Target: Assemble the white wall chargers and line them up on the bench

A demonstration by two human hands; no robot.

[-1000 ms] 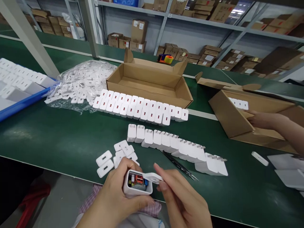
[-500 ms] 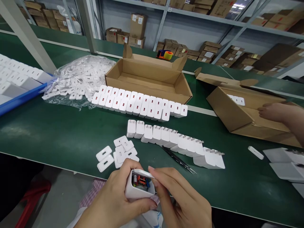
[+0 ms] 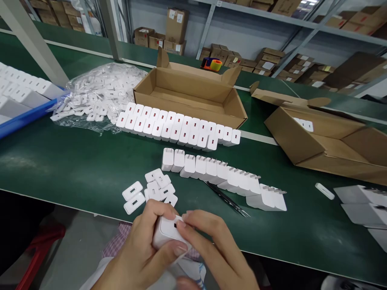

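At the near edge of the green table (image 3: 60, 161), the left hand (image 3: 142, 253) curls tight around a white charger (image 3: 166, 233). The right hand (image 3: 211, 245) bends its fingers (image 3: 184, 219) down, and their tips press on the charger's top. Little white covers (image 3: 151, 191) lie just beyond the hands.

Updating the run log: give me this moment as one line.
left hand: grips charger body | right hand: fingers on its cover | loose covers: on green table | tweezers: lying free
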